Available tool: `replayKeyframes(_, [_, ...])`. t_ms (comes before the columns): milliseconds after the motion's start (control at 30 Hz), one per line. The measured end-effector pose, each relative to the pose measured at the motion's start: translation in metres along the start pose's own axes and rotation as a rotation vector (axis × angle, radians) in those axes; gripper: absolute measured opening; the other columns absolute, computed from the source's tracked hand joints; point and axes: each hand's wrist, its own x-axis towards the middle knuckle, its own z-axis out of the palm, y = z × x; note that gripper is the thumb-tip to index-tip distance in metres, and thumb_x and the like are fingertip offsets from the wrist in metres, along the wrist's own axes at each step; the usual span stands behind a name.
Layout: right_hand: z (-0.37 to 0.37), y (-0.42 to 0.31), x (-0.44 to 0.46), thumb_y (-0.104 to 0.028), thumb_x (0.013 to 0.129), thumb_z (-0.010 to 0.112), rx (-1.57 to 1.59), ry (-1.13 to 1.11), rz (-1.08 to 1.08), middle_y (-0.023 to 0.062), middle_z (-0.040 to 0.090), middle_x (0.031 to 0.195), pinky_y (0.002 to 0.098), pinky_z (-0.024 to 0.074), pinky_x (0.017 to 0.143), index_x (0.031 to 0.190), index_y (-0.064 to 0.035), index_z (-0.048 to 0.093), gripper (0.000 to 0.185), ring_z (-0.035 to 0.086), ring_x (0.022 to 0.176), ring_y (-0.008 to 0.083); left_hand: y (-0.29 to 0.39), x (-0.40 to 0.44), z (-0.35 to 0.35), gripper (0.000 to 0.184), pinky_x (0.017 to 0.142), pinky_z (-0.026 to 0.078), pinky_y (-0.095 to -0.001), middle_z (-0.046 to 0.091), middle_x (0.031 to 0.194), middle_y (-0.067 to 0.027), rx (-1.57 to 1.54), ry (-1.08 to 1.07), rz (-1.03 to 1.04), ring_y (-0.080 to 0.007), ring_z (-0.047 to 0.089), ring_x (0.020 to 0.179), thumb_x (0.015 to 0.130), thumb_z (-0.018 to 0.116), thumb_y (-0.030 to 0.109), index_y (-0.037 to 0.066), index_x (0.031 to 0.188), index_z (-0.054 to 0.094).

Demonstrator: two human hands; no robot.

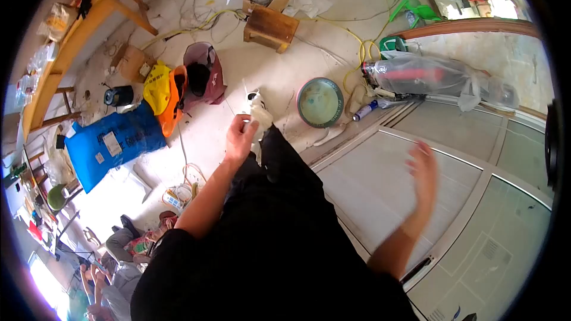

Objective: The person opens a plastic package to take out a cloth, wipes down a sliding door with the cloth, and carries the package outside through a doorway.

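My left hand (pixel 241 137) is closed on a crumpled whitish cloth or bag (pixel 260 120), held in front of my dark trousers. Part of the cloth hangs below the fingers. A white shoe (pixel 254 95) shows just beyond it. Out to the right, my right hand (pixel 421 163) is raised over the white-framed glass panels (pixel 395 169), its fingers apart and holding nothing. A round basin (pixel 320 103) of cloudy liquid stands on the floor ahead, between the two hands and touched by neither.
A wooden stool (pixel 270 28) stands ahead. Left are a maroon bag (pixel 203 77), an orange bag (pixel 172 100), a blue package (pixel 116 142) and a wooden table (pixel 65 41). A plastic-wrapped bundle (pixel 437 76) lies right, near yellow hose (pixel 361 47). Seated people (pixel 128 249) are at lower left.
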Motion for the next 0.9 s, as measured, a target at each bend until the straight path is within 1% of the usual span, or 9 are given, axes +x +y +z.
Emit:
replayKeyframes(133, [0.176, 0.010, 0.065, -0.045, 0.081, 0.055, 0.497, -0.970, 0.386, 0.0091, 0.046, 0.122, 0.0392, 0.0506, 0.065, 0.127, -0.0181, 0.039, 0.056, 0.059, 0.077, 0.0259, 0.067, -0.006, 0.039, 0.024, 0.056, 0.039, -0.0238, 0.052, 0.069, -0.0033, 0.084, -0.160, 0.131, -0.0092, 0.047, 0.062, 0.080, 0.060, 0.015, 0.002, 0.099, 0.052])
replayKeyframes(167, [0.201, -0.037, 0.050, -0.043, 0.084, 0.051, 0.605, -0.847, 0.923, 0.0115, 0.042, 0.127, 0.0436, 0.0505, 0.069, 0.131, -0.0206, 0.035, 0.054, 0.058, 0.083, 0.0318, 0.091, -0.012, 0.044, 0.026, 0.058, 0.041, -0.0224, 0.055, 0.075, -0.0042, 0.195, -0.218, 0.130, -0.0083, 0.049, 0.066, 0.081, 0.060, 0.013, 0.002, 0.103, 0.052])
replayKeyframes(233, [0.278, -0.014, 0.054, -0.039, 0.085, 0.051, 1.495, -1.387, 0.915, 0.0117, 0.046, 0.122, 0.0466, 0.0498, 0.076, 0.128, -0.0193, 0.038, 0.049, 0.058, 0.091, 0.0326, 0.115, -0.013, 0.051, 0.033, 0.069, 0.043, -0.0282, 0.056, 0.079, -0.0095, 0.298, -0.381, 0.170, -0.0177, 0.054, 0.071, 0.078, 0.063, 0.016, 0.003, 0.107, 0.051])
replayKeyframes(267, [0.277, -0.014, 0.049, -0.038, 0.085, 0.051, 1.459, -1.369, 0.603, 0.0099, 0.050, 0.116, 0.0438, 0.0499, 0.078, 0.123, -0.0181, 0.043, 0.044, 0.058, 0.091, 0.0285, 0.121, -0.013, 0.054, 0.035, 0.075, 0.043, -0.0311, 0.056, 0.083, -0.0109, 0.395, -0.396, 0.245, -0.0214, 0.055, 0.077, 0.078, 0.062, 0.017, 0.004, 0.108, 0.051])
replayKeyframes(433, [0.347, 0.025, 0.110, -0.027, 0.086, 0.049, 1.269, -1.469, 0.538, 0.0105, 0.056, 0.106, 0.0335, 0.0508, 0.073, 0.117, -0.0066, 0.049, 0.037, 0.058, 0.091, 0.0194, 0.131, -0.011, 0.019, 0.039, 0.089, 0.039, -0.0383, 0.058, 0.099, -0.0174, 0.664, -0.264, 0.409, -0.0310, 0.053, 0.099, 0.078, 0.059, 0.024, 0.004, 0.111, 0.053])
replayKeyframes(500, [0.368, 0.071, 0.152, -0.021, 0.086, 0.050, 1.262, -1.626, 0.843, 0.0082, 0.059, 0.096, 0.0310, 0.0514, 0.069, 0.112, -0.0051, 0.051, 0.031, 0.060, 0.079, 0.0184, 0.111, -0.023, -0.019, 0.037, 0.088, 0.041, -0.0373, 0.058, 0.101, -0.0167, 0.653, -0.075, 0.322, -0.0301, 0.053, 0.098, 0.078, 0.059, 0.023, 0.004, 0.110, 0.054])
replayKeyframes(633, [0.369, 0.140, 0.201, -0.020, 0.079, 0.054, 0.784, -1.291, 0.745, 0.0072, 0.060, 0.082, 0.0340, 0.0503, 0.061, 0.098, -0.0081, 0.057, 0.023, 0.059, 0.068, 0.0204, 0.042, -0.060, -0.133, 0.029, 0.073, 0.049, -0.0315, 0.063, 0.090, -0.0120, 0.512, 0.315, -0.179, -0.0211, 0.062, 0.079, 0.079, 0.058, 0.019, 0.004, 0.103, 0.059])
replayKeyframes(833, [0.310, 0.145, 0.172, -0.027, 0.081, 0.051, 0.209, -1.023, 0.507, 0.0048, 0.061, 0.080, 0.0341, 0.0488, 0.066, 0.094, -0.0081, 0.059, 0.024, 0.060, 0.075, 0.0200, -0.072, -0.111, -0.343, 0.032, 0.080, 0.045, -0.0320, 0.062, 0.092, -0.0139, 0.294, 0.943, -0.283, -0.0230, 0.058, 0.088, 0.080, 0.060, 0.022, 0.001, 0.105, 0.058])
replayKeyframes(900, [0.300, 0.154, 0.167, -0.029, 0.081, 0.050, 0.229, -1.052, 0.666, 0.0048, 0.062, 0.082, 0.0348, 0.0484, 0.066, 0.096, -0.0087, 0.059, 0.027, 0.060, 0.076, 0.0208, -0.115, -0.113, -0.432, 0.049, 0.085, 0.042, -0.0344, 0.059, 0.101, -0.0162, 0.303, 1.046, -0.320, -0.0258, 0.055, 0.094, 0.075, 0.065, 0.031, 0.000, 0.111, 0.053])
